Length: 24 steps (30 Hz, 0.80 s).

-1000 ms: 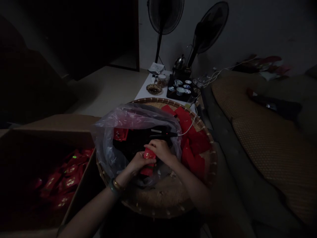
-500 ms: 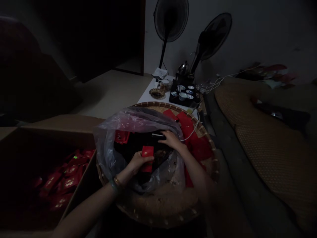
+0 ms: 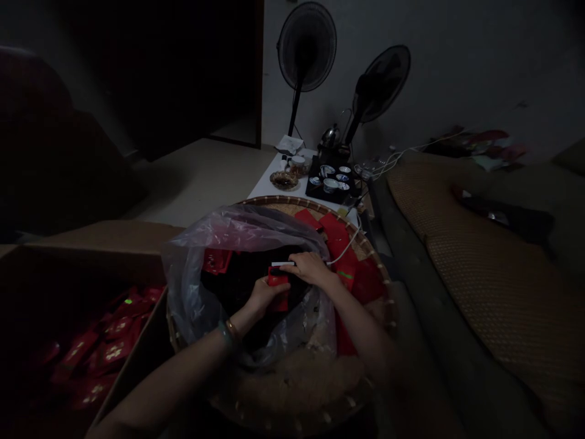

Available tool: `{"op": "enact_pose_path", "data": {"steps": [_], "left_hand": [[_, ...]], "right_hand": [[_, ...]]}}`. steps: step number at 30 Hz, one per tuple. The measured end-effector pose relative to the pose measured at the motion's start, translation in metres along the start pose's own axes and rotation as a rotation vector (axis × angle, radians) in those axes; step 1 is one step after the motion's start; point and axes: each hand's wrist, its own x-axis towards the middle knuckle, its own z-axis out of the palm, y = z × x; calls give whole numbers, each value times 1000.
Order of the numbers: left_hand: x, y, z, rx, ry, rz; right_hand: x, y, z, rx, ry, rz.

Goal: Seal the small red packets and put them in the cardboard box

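Note:
My left hand [image 3: 264, 296] is closed on a small red packet [image 3: 280, 299], held upright over an open clear plastic bag [image 3: 183, 292]. Closed around a slim black corded hand-held sealer [image 3: 282, 264] with a white strip, my right hand [image 3: 308, 267] holds it at the packet's top edge. Whether its jaws pinch the edge is too dark to tell. Dark loose material [image 3: 237, 286] fills the bag, and more red packets [image 3: 216, 261] lie at its left inside. The bag rests in a round woven bamboo tray [image 3: 297, 390].
Flat red packets [image 3: 336, 228] lie along the tray's right side, by the white cord [image 3: 350, 247]. A cardboard box [image 3: 132, 238] holding several filled red packets [image 3: 109, 353] stands left. Behind are a tea tray [image 3: 315, 192] with cups and two fans [image 3: 307, 49]. A woven mat [image 3: 479, 274] covers the seat at right.
My right hand left the red packet, reached to the sealer lying in the bag, took hold of it and brought it left to the packet's top. My left hand kept the packet.

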Motion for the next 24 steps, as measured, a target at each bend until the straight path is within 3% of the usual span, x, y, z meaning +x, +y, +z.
{"op": "enact_pose_path", "data": {"steps": [11, 24], "left_hand": [[-1, -1, 9, 44, 31, 24], [-3, -3, 7, 28, -39, -40]], "right_hand": [[6, -5, 5, -120, 78, 51], [7, -1, 9, -30, 62, 100]]}}
